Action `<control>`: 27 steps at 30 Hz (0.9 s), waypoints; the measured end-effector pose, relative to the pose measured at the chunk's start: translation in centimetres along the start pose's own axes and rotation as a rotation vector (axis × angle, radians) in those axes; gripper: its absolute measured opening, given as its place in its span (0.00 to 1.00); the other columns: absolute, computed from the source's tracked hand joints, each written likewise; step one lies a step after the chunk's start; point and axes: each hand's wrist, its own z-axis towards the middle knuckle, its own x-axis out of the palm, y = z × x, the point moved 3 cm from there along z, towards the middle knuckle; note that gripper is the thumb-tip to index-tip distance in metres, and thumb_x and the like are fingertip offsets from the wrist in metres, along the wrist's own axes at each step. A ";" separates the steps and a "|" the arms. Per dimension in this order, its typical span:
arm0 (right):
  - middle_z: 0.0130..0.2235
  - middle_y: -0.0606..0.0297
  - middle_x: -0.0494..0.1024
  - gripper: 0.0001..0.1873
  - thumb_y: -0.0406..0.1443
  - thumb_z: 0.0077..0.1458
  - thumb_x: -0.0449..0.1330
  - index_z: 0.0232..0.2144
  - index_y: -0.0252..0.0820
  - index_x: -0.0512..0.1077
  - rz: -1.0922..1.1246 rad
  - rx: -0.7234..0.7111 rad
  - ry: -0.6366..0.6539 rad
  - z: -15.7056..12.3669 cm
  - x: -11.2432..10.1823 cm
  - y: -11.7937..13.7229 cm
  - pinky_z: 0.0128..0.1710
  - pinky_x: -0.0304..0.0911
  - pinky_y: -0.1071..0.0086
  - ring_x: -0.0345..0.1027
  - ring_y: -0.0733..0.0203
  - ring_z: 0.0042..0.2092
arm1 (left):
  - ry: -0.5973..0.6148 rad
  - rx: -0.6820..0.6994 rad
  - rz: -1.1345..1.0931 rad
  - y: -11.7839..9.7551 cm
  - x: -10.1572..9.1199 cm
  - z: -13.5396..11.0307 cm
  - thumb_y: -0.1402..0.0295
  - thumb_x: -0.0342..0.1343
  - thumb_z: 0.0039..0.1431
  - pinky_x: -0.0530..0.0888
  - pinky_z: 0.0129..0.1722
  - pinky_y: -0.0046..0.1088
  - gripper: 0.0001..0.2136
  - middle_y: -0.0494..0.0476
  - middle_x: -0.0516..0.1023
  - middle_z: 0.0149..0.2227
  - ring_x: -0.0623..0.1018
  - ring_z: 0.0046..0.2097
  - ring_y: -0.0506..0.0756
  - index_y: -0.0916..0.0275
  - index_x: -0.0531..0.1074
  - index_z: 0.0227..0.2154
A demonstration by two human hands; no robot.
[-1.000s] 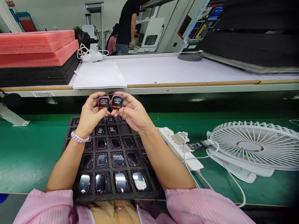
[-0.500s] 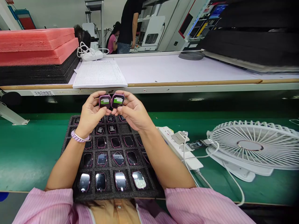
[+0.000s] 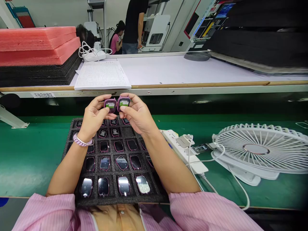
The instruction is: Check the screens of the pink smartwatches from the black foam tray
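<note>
Two purple-framed smartwatch bodies are held up side by side above the far end of a black foam tray (image 3: 95, 200). My left hand (image 3: 93, 119) is closed on one smartwatch (image 3: 110, 105), its thumb at the lower edge of the screen. In my right hand (image 3: 137, 115) is the other smartwatch (image 3: 124, 101), with the thumb pressed over its lower screen. Both screens are lit with green and white areas. Rows of similar watches fill many tray compartments; several at the far side show white text, while those nearer, such as this watch (image 3: 103, 187), look dark or reflective.
To the right lie a white power strip (image 3: 178, 146) with cables and a white fan (image 3: 255, 149). The shelf behind holds a printed sheet stack (image 3: 102, 75), red foam (image 3: 36, 41) and black trays (image 3: 255, 45). Other people are beyond the shelf.
Both watches have shifted slightly to the right. My right thumb has moved onto its watch's screen, and my left thumb now reaches the lower edge of its watch's screen.
</note>
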 end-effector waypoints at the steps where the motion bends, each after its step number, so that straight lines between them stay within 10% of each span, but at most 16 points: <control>1: 0.40 0.68 0.75 0.28 0.41 0.50 0.75 0.50 0.45 0.69 -0.006 0.000 0.001 0.0 0.0 0.1 0.29 0.67 0.72 0.66 0.69 0.28 | -0.002 -0.004 -0.008 0.0 0.0 0.0 0.71 0.59 0.58 0.86 0.35 0.25 0.20 0.55 0.83 0.45 0.85 0.32 0.51 0.60 0.72 0.54; 19: 0.39 0.68 0.75 0.26 0.40 0.52 0.70 0.51 0.45 0.69 0.045 0.042 0.003 0.1 0.2 0.1 0.30 0.67 0.70 0.68 0.67 0.29 | 0.001 -0.047 -0.036 -0.2 -0.3 0.0 0.71 0.58 0.55 0.86 0.36 0.26 0.22 0.55 0.83 0.44 0.85 0.32 0.50 0.62 0.71 0.55; 27: 0.35 0.66 0.76 0.21 0.51 0.63 0.65 0.49 0.45 0.71 0.028 -0.108 0.120 2.7 1.2 3.9 0.29 0.68 0.69 0.70 0.63 0.29 | 0.041 0.118 -0.036 -3.3 -0.5 2.0 0.72 0.63 0.55 0.85 0.39 0.25 0.27 0.56 0.81 0.47 0.85 0.34 0.50 0.59 0.71 0.59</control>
